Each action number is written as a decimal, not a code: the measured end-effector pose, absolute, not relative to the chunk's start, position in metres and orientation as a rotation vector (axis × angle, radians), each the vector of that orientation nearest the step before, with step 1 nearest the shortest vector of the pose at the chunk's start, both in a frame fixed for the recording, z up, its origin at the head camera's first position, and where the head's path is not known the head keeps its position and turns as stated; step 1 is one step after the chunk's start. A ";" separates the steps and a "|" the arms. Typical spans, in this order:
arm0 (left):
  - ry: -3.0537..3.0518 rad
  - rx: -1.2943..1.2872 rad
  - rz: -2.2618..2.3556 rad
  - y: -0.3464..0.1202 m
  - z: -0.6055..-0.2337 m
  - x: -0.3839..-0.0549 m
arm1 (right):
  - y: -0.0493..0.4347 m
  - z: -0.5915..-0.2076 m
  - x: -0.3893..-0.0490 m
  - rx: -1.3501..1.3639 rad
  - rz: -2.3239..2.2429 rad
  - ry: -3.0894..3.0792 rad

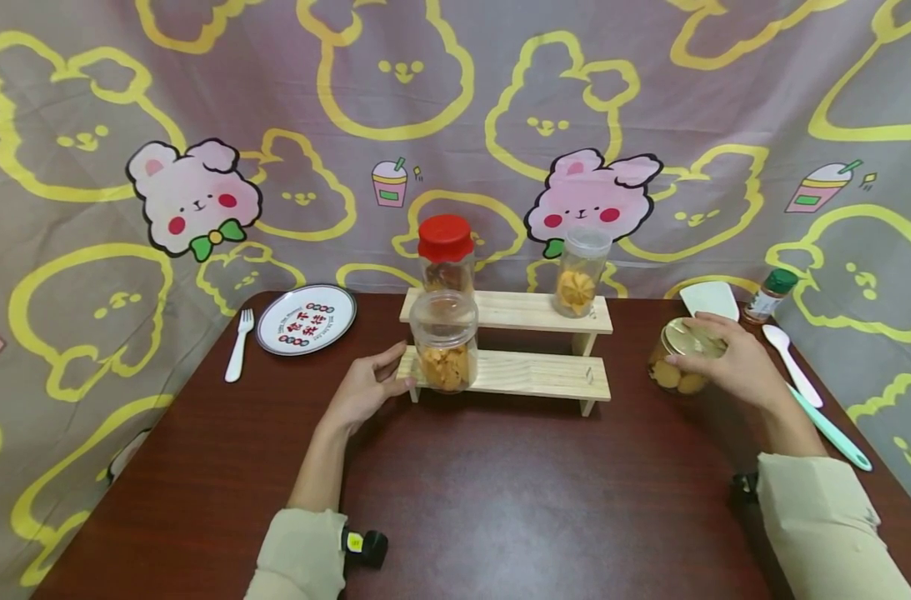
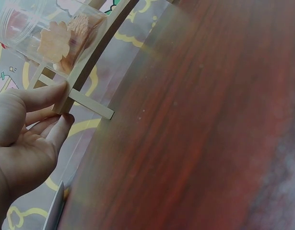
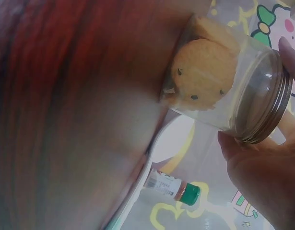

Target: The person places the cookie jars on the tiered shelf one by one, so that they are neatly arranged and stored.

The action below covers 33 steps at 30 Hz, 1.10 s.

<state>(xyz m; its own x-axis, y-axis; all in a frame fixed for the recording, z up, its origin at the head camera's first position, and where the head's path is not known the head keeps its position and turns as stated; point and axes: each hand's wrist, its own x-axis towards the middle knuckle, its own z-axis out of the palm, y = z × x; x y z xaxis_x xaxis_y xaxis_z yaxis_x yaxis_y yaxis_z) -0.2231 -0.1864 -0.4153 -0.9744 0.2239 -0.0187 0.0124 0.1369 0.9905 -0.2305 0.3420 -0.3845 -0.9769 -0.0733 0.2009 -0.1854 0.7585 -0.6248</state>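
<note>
My left hand (image 1: 365, 387) pinches the left end of the lower step of a two-step wooden rack (image 1: 530, 372), thumb on top and fingers beneath. Beside that hand, on the lower step, stands a clear jar of cookies (image 1: 446, 358). Behind it a red-lidded jar (image 1: 446, 254) is on the upper step, and a slim clear jar (image 1: 578, 275) with a yellow cookie stands at that step's right end. Right of the rack, my right hand (image 1: 740, 358) grips a gold-lidded jar (image 3: 205, 72) by its lid. Round cookies show through its clear wall.
A white plate (image 1: 273, 325) and white fork (image 1: 239, 346) lie at the back left. Along the right edge are a green-capped spice bottle (image 1: 770, 297), a white spoon (image 1: 794, 367) and a white spatula with a mint handle (image 1: 833, 429). A patterned curtain (image 1: 455, 167) hangs behind the table.
</note>
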 end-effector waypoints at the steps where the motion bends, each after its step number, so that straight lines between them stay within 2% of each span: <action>1: 2.243 0.241 1.949 -0.187 -0.415 -0.223 | 0.342 -0.385 -0.231 0.213 1.011 -2.785; 33: 2.234 0.267 1.962 -0.187 -0.417 -0.222 | 0.342 -0.386 -0.224 0.262 0.955 -2.706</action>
